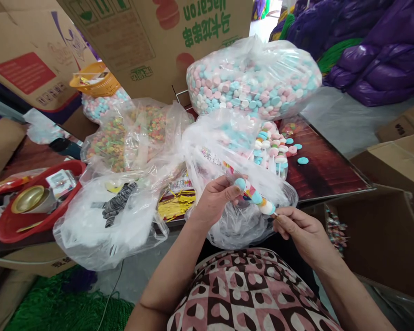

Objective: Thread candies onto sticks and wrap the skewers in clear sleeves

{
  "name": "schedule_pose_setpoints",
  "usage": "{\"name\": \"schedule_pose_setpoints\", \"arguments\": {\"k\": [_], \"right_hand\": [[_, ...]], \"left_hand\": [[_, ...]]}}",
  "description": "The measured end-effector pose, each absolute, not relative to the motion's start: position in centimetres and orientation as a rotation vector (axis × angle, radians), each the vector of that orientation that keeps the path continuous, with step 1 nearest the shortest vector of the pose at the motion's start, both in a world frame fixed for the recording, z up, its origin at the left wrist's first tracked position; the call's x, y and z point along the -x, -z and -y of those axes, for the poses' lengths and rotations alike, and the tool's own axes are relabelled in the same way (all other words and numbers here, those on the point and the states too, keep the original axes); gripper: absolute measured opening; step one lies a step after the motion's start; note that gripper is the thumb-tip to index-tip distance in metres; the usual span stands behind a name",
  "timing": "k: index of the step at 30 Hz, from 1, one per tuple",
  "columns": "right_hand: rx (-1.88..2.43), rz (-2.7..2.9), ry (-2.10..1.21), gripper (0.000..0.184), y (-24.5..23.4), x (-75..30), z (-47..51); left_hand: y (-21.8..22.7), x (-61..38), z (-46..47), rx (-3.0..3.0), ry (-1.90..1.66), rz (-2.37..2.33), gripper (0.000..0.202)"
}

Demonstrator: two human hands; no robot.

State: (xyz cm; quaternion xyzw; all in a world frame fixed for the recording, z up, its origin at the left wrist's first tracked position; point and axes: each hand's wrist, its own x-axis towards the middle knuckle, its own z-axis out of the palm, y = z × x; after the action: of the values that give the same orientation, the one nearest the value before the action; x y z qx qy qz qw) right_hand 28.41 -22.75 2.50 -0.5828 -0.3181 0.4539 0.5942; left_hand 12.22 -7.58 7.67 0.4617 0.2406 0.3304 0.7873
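A marshmallow-candy skewer (254, 196), blue, white, pink and orange, is held tilted between my two hands over the table's front edge. My left hand (214, 198) is closed round its upper left end, where a printed clear wrapper (228, 168) shows. With thumb and fingers, my right hand (295, 225) pinches the thin stick at the lower right end. Behind and under the skewer lies a crumpled clear plastic bag (203, 133). Several finished-looking skewers and loose candies (274, 145) lie beyond it.
A big bag of pastel candies (248, 87) stands at the back. Left are a bag of ring candies (124, 133), a bag with a grey tied bundle (119, 202) and a red basin (72, 181). An open carton (376, 234) stands at right, skewers inside.
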Motion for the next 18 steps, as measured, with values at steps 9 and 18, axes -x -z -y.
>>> {"name": "schedule_pose_setpoints", "arguments": {"k": [9,18], "right_hand": [[1.188,0.597,-1.172,0.035,-2.1,-25.8,21.5],[1.168,0.613,-1.236,0.034,-1.5,-25.6,21.6]], "left_hand": [[-7.9,-11.8,8.6,-1.076,-0.735,-0.529,0.037],[-10.7,-12.5,7.9,-0.913,-0.871,-0.269,0.052]]}}
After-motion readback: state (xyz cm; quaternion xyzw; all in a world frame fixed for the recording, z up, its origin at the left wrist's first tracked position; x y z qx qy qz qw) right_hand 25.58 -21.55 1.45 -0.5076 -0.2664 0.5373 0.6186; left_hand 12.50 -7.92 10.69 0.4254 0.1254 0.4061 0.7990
